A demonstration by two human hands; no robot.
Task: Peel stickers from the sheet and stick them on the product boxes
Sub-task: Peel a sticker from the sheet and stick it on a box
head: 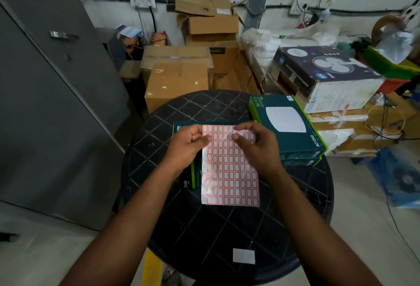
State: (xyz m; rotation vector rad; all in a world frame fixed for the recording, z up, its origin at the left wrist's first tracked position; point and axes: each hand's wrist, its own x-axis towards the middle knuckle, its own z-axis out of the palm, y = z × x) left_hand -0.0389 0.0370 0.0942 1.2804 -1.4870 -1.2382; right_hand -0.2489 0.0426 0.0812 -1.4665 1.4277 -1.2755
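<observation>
A sheet of red-bordered white stickers (231,172) is held above the round black table (204,228). My left hand (188,144) pinches the sheet's upper left edge. My right hand (256,144) has thumb and fingertips on the top rows, pinching at a sticker. Under the sheet lies a dark teal product box (185,178) with green edges, mostly hidden. A stack of two similar teal Wi-Fi boxes (288,126) sits at the table's right edge, close to my right hand.
A small white label (243,256) lies on the table near me. Cardboard cartons (177,78) stand behind the table, a fan box (327,74) and clutter to the right, a grey metal cabinet (50,103) to the left.
</observation>
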